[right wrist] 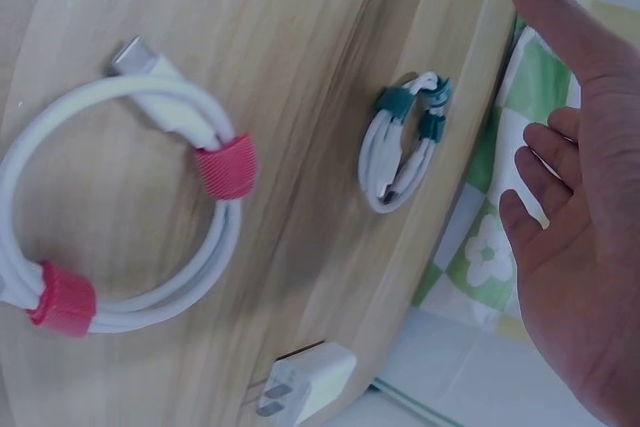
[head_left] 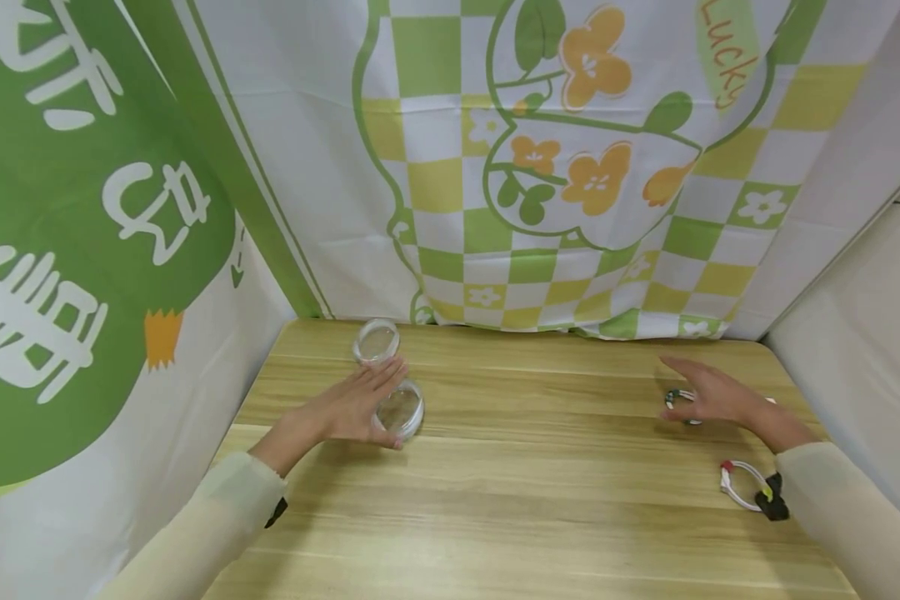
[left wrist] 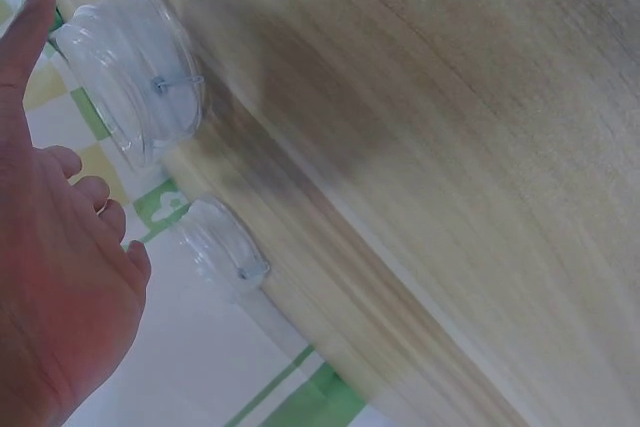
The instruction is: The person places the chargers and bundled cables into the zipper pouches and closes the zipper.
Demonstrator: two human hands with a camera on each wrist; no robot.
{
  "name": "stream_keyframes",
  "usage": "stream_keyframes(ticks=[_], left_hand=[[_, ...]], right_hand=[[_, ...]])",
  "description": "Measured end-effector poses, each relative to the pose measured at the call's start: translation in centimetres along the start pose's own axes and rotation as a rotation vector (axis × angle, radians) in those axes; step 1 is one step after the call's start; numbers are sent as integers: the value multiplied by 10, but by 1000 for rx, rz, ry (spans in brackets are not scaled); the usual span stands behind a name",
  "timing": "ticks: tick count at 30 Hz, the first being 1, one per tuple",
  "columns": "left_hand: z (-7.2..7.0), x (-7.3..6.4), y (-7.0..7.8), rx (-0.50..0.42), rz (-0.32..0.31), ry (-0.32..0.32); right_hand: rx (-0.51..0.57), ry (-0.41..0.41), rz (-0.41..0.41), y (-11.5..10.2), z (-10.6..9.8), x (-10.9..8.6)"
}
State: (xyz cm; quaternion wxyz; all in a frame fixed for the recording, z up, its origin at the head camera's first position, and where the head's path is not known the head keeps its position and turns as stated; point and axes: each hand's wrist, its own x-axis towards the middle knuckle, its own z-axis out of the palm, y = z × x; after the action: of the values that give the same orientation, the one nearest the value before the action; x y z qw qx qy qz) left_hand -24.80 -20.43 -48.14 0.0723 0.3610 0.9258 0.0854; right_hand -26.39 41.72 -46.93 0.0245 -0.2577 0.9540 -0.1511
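Hanging, flowered [head_left: 592, 167]: white and checked cloth, its lower hem along the table's back edge, leaving little margin there.
Hanging, green [head_left: 52, 233]: lettered, to the left.
Table [head_left: 532, 483]: wood-grained, corners rounded; the widest room for moving lies between the hands and toward the person.
Left hand [head_left: 356, 408]: thumb well apart from the fingers, which lie near one another; clamped on nothing evident. It is nearest the larger container; contact cannot be told.
Right hand [head_left: 720, 396]: thumb and fingers apart, nothing gripped, above the green-banded cable.
Larger container [left wrist: 135, 72]: clear, round, contents unclear, on the table's left half. In judgement, best taken by opposite sides of the rim, with light, even pressure.
Smaller container [left wrist: 225, 247]: clear, round, just beyond the larger, near the back edge; a low sweep could knock it.
Red-banded cable [right wrist: 226, 167]: white coil, on the right, nearer the person. The right sleeve should pass well above it.
Green-banded cable [right wrist: 373, 162]: white coil, farther back; likely best pinched across both strands.
Charger [right wrist: 310, 382]: white, two-pronged, near the right edge; sideways nudges risk a fall.
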Motion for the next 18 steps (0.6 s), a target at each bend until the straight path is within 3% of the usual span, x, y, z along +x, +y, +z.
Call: stream_keyframes(ticks=[18], left_hand=[[12, -1, 2, 37, 31, -27]], right_hand=[[-25, -27, 1, 23, 14, -15]])
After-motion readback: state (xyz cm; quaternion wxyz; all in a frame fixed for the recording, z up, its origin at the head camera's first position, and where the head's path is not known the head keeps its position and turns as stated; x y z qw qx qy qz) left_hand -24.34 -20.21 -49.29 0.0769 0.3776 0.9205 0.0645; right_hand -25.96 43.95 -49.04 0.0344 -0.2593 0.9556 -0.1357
